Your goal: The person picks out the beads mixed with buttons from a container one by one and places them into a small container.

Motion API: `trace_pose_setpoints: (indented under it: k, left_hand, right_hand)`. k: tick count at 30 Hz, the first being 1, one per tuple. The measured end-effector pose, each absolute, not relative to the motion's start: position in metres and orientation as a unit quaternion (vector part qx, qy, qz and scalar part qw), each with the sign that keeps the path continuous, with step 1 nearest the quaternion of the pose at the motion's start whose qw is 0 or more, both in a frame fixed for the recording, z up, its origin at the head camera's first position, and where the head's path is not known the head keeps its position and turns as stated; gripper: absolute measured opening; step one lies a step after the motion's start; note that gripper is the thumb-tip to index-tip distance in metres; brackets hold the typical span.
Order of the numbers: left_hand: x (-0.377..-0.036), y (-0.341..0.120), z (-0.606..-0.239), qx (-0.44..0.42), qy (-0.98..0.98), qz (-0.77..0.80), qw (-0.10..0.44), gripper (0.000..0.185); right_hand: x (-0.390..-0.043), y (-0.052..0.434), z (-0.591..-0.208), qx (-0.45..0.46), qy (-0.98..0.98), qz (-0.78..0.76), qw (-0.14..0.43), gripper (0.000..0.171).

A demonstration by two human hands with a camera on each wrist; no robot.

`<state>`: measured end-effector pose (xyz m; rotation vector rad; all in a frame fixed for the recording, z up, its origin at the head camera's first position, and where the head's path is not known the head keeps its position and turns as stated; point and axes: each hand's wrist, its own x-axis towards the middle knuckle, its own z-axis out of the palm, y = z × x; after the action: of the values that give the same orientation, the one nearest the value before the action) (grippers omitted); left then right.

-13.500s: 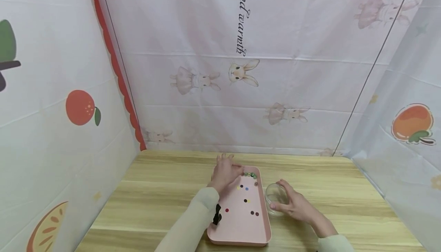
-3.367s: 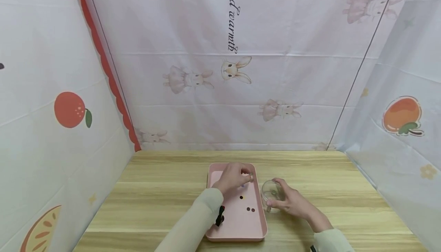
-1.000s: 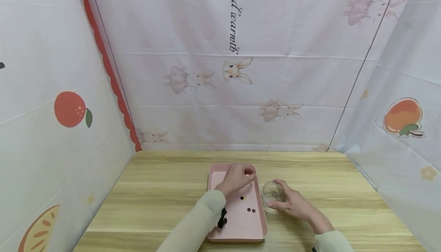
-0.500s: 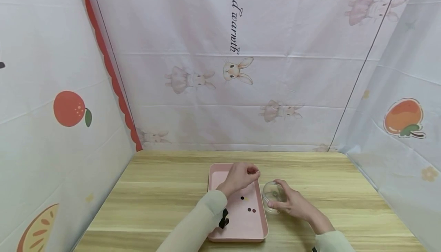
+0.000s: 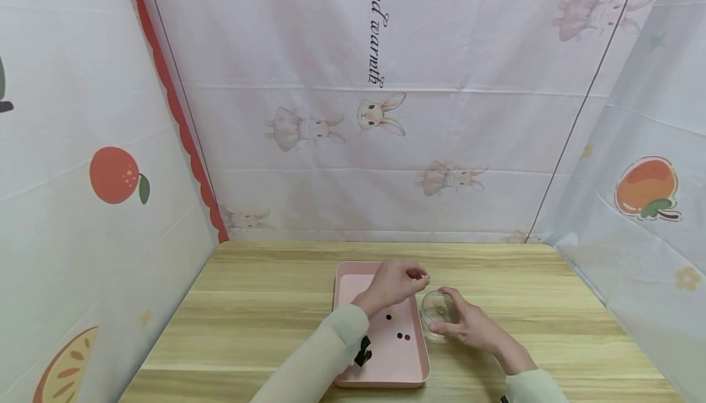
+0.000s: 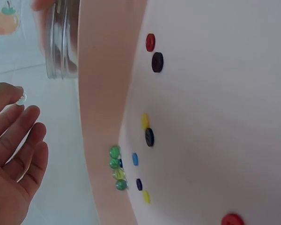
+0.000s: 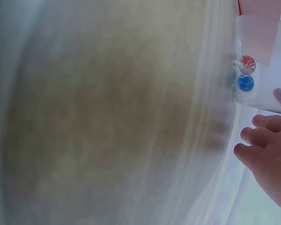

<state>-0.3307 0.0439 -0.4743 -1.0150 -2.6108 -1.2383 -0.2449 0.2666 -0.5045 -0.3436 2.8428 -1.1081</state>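
My left hand [image 5: 420, 278] hovers over the right rim of a pink tray [image 5: 343, 286], just left of a small glass jar [image 5: 438, 308]. Its fingertips pinch a clear marble [image 6: 21, 99], seen in the left wrist view beside the jar [image 6: 61, 40]. My right hand [image 5: 453, 322] grips the jar, which stands on the table beside the tray. Inside the jar [image 7: 264, 56] lie a red marble [image 7: 247, 63] and a blue marble [image 7: 245, 83]. Several buttons [image 6: 149, 137] and green marbles [image 6: 115, 159] lie in the tray [image 6: 215, 93].
The wooden table [image 5: 265, 311] is enclosed by printed cloth walls [image 5: 342, 146] at the back and on both sides. Dark buttons [image 5: 403, 335] lie in the tray's near half. A black clip [image 5: 362, 351] hangs at my left sleeve.
My left hand has lifted from the tray's far end and moved right toward the jar's mouth with the clear marble. The right hand and jar have stayed put.
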Motion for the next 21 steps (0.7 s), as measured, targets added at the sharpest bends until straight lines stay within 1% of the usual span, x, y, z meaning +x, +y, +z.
trace_pose_setpoints:
  k: [15, 21]
  left_hand:
    - [-0.3267, 0.0500, -0.4693, -0.379, -0.844, -0.373, 0.070, 0.014]
    - [-0.3224, 0.0516, -0.4681, -0.387, -0.846, -0.360, 0.067, 0.015]
  right_hand:
    - [-0.2455, 0.2675, -0.5037, -0.114, 0.926, -0.357, 0.040, 0.095]
    - [-0.2437, 0.2676, -0.5029, -0.114, 0.926, -0.358, 0.045, 0.096]
